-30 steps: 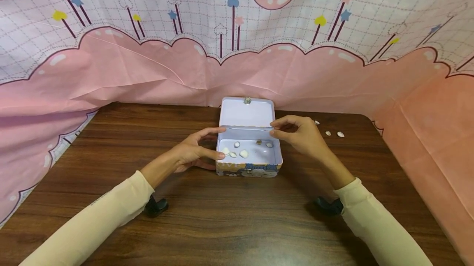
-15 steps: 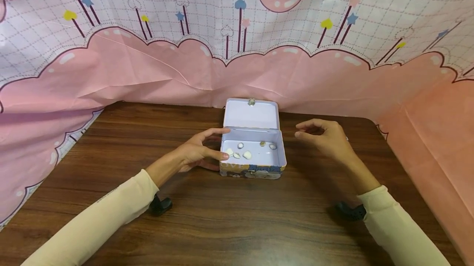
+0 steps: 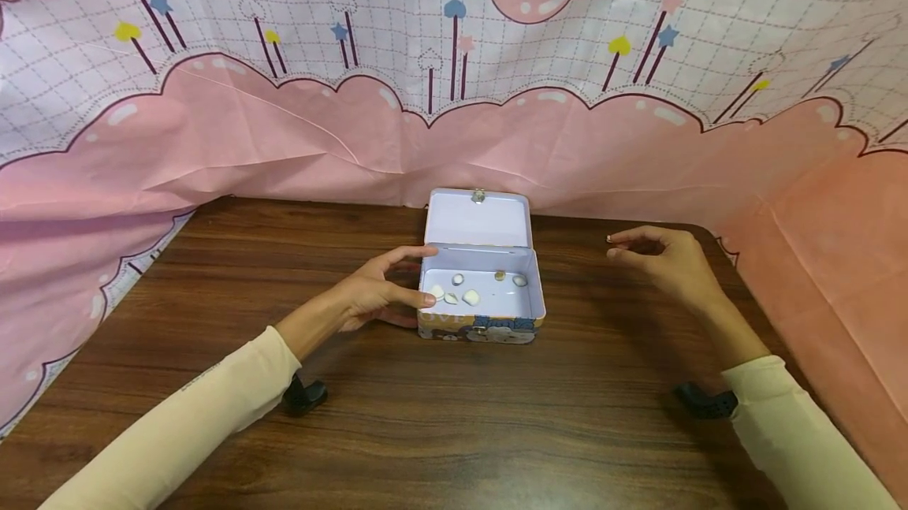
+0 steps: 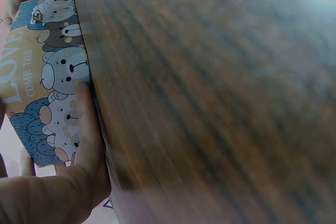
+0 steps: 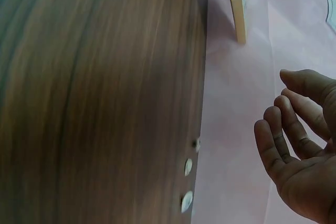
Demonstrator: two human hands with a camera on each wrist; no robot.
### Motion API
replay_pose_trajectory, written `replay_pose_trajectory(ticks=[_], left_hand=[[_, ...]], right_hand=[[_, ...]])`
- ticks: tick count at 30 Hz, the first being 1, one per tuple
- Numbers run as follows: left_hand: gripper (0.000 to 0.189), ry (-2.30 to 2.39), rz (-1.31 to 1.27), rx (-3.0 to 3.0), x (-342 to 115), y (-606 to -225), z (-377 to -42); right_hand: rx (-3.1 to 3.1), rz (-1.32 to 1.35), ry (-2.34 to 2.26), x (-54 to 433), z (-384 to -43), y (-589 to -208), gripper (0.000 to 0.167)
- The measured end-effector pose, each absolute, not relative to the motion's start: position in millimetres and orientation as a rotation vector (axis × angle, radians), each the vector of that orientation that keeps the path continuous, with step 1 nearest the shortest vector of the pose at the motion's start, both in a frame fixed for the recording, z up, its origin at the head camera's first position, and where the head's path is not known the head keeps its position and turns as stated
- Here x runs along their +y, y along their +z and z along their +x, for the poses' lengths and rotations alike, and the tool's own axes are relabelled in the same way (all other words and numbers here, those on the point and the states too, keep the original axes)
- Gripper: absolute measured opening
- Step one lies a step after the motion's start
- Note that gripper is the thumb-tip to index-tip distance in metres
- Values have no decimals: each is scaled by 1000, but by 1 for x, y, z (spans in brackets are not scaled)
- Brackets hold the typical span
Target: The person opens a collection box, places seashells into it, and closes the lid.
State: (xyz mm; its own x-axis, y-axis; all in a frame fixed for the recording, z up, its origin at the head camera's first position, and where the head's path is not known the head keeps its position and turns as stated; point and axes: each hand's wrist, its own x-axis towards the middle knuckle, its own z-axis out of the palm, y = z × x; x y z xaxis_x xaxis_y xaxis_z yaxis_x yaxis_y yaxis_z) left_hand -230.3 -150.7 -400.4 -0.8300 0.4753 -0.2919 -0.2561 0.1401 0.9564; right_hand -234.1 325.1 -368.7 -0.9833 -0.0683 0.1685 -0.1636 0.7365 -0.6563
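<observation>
An open tin box with a cartoon-bear front sits on the table, its lid raised at the back. My left hand holds the box by its left end, thumb and a finger over the rim. Inside lie several small shells, among them a white shell and a brownish shell. My right hand hovers to the right of the box, thumb and fingers apart with nothing between them. A shell shows by its fingertip. In the right wrist view a shell lies in a row with two others.
The dark wooden table ends at the back against a pink-and-white patterned cloth, which also rises on both sides. A black strap piece hangs under the left wrist and another under the right.
My right hand has moved from over the box's right side out to the right, to the loose shells. The left hand keeps its hold on the box.
</observation>
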Motion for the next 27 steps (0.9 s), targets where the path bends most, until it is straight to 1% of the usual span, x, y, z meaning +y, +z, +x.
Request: replay_pose_trajectory(ticks=[4,17,27], left_hand=[[90,1744,215,1875,-151,-400,-229],[89,1735,212,1882,-152,-401,-231],[89,1741,218,1873,-151,-403,-232]], right_hand=[[-2796,167,1087,342,-240,-372,41],[-2817,43,980,386,-260,-387,47],[-2828,44,1083,413,-269,-397,46]])
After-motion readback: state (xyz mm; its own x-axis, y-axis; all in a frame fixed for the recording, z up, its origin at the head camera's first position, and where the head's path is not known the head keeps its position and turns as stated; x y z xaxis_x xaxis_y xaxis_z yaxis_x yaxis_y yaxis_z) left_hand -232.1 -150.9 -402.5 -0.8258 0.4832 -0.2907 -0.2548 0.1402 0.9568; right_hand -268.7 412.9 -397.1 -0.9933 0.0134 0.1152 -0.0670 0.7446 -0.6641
